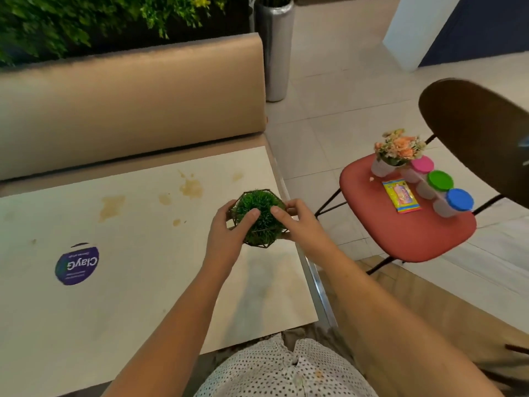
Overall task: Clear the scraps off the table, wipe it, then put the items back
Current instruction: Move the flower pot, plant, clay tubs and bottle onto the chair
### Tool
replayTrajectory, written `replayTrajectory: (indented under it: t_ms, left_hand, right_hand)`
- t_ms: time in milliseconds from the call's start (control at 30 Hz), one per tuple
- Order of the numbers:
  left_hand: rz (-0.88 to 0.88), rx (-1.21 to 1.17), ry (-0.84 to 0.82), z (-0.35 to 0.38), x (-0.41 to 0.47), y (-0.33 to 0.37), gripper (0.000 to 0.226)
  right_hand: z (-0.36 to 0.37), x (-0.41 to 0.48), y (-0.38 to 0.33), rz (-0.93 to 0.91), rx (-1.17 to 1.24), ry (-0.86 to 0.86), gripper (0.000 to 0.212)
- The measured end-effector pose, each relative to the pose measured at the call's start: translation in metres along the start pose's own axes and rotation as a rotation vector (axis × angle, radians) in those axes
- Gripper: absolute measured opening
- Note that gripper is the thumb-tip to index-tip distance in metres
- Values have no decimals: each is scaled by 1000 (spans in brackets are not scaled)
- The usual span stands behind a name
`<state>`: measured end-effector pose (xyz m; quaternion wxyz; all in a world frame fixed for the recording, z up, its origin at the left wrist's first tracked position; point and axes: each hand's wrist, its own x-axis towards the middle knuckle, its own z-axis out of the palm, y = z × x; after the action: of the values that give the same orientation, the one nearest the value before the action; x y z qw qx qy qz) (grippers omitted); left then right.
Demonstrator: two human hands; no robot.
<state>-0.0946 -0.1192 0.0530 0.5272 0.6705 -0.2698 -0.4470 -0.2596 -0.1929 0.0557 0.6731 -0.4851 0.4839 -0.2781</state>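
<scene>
The left hand [226, 233] and the right hand [300, 224] grip a small green plant [259, 217] from either side. Fingers curl round its dark wire-frame pot and both thumbs press into the grassy top. The plant sits over the right part of the table [143, 296], close to its right edge (whether the pot rests on the surface or is held just above it, I cannot tell).

On the pale tabletop to the left of and beyond the hands lie several brownish stains [191, 187]. A round purple sticker [76, 265] is well apart on the left.

To the right of the table stands a chair with a red seat [406, 242] and a dark backrest [481, 138]. The seat holds a white pot of orange flowers [398, 150] at its far end. Three tubs stand in a row beside it, with a pink lid [422, 164], a green lid [440, 181] and a blue lid [459, 199]. A yellow packet [402, 196] lies flat just left of the tubs.

Beyond the table runs a beige bench back [128, 96] with green foliage [71, 21] above it. A tall silver vase [276, 53] stands on the floor at the bench's right end.
</scene>
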Motion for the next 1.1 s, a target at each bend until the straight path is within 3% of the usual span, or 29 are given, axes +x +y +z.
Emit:
replayTrajectory:
  t_ms: [167, 367, 600, 733, 833, 1000, 1100]
  left_hand:
    - [46, 76, -217, 29, -1, 8, 89]
    - [80, 191, -378, 63, -9, -2, 89]
    - [106, 367, -533, 140, 0, -12, 74]
    - [67, 478, -604, 204, 12, -24, 88]
    - [21, 527, -642, 261, 22, -33, 98]
    - [-46, 532, -698, 361, 36, -54, 68]
    - [-50, 539, -733, 415, 46, -68, 74]
  right_hand:
    - [-30, -13, 13, -8, 125, 189, 42]
    - [-66, -39, 34, 2, 310, 350, 25]
    - [-135, -45, 57, 54, 465, 493, 16]
    - [-197, -38, 68, 70, 459, 592, 12]
    - [-253, -29, 77, 96, 446, 634, 20]
    - [-348, -10, 95, 151, 398, 706, 31]
    - [-398, 2, 107, 176, 400, 725, 37]
